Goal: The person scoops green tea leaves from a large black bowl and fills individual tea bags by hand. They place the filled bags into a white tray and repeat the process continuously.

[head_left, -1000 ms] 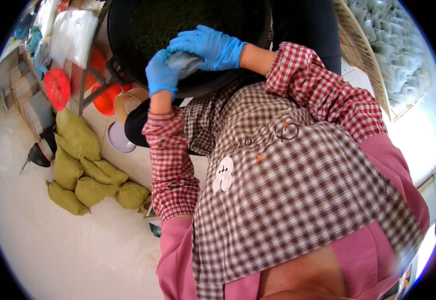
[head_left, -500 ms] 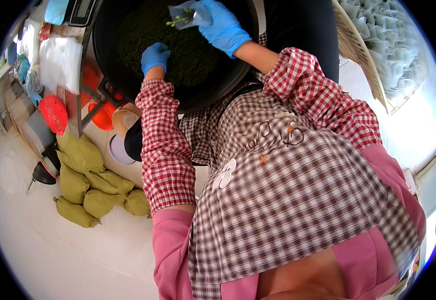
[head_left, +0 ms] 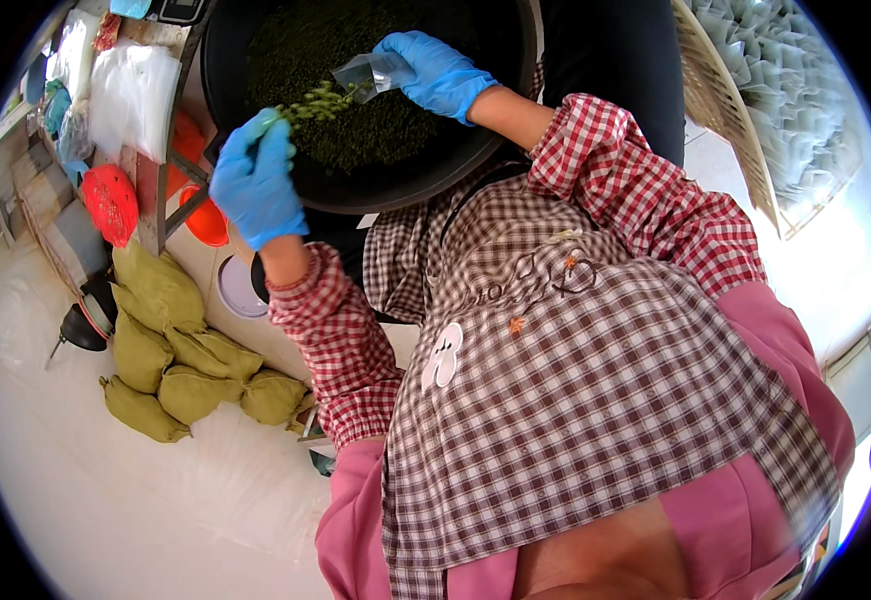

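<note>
A wide black basin (head_left: 228, 85) sits before my lap, with a heap of dark green plant matter (head_left: 381, 130) in it. Over the basin's left rim, my left hand (head_left: 261, 185) in a blue glove pinches one end of a light green sprig (head_left: 318, 106) with small bead-like parts. The sprig's other end reaches the mouth of a small clear plastic bag (head_left: 368, 74). Closed around that bag is my right hand (head_left: 441, 75), also blue-gloved, above the heap. Whether the sprig's tip lies inside the bag is hard to make out.
A stand on the left carries clear plastic bags (head_left: 134, 95) and a digital scale (head_left: 181, 10). Below it are a red mesh bundle (head_left: 109, 205), an orange bowl (head_left: 206, 222) and several olive cloth sacks (head_left: 161, 290). At right, a woven tray (head_left: 731, 110) holds many clear pouches (head_left: 791, 90).
My left hand has come out of the basin, toward the left and nearer me, and now holds the sprig's end. More of the sprig shows. The bag has dropped slightly nearer me.
</note>
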Available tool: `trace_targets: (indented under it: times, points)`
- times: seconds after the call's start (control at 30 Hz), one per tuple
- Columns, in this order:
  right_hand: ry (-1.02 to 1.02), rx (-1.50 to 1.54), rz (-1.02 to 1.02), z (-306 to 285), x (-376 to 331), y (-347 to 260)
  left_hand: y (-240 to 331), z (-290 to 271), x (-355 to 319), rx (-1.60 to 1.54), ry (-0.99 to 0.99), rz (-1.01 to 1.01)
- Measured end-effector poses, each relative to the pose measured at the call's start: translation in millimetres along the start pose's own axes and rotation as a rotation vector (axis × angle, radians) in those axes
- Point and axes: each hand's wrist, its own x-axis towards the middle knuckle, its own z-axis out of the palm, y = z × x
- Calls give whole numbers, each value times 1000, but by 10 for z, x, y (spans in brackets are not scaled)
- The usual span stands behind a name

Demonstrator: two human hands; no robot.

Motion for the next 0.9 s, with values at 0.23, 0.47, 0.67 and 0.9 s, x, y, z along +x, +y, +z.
trace_targets:
  times: [0.23, 0.47, 0.67, 0.9]
  points:
    - [-3, 236, -336, 99, -77, -146, -273, 392, -35, 29, -211, -184]
    - [-121, 34, -142, 122, -158, -130, 15, 330, -41, -126, -411, -490]
    - [-15, 246, -295, 135, -85, -154, 282, -35, -134, 47, -327, -345]
    - [49, 557, -198, -116, -81, -443, -346, 166, 15, -135, -219, -185]
